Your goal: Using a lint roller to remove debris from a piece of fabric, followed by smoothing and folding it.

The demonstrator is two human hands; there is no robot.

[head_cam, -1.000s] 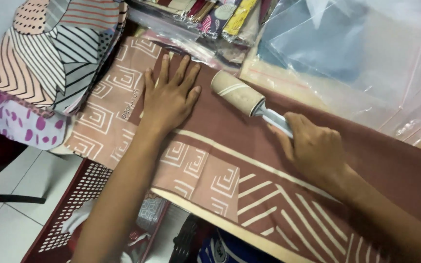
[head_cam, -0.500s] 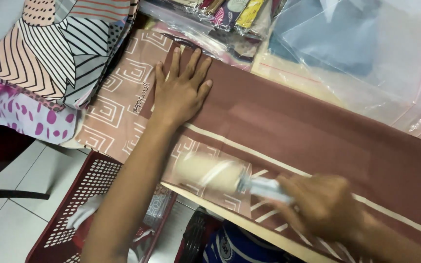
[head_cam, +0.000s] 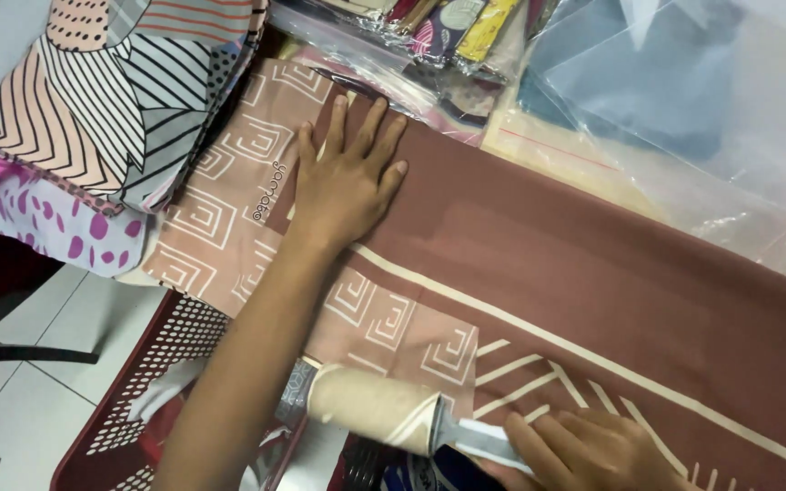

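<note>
Roller's come down from mid-cloth to the near edge since half a second back: lint roller (head_cam: pixel 377 408) now lies at 6 o'clock on the hem of the brown patterned cloth (head_cam: pixel 575 273), right hand (head_cam: pixel 593 452) wrapped tight round its pale handle at 5 o'clock. Left hand (head_cam: pixel 349 177) hasn't shifted, flat with fingers spread, pressing the cloth at 11 o'clock; red perforated basket (head_cam: pixel 152 382) sits below at 7 o'clock, striped fabric stack (head_cam: pixel 93 100) at 10
</note>
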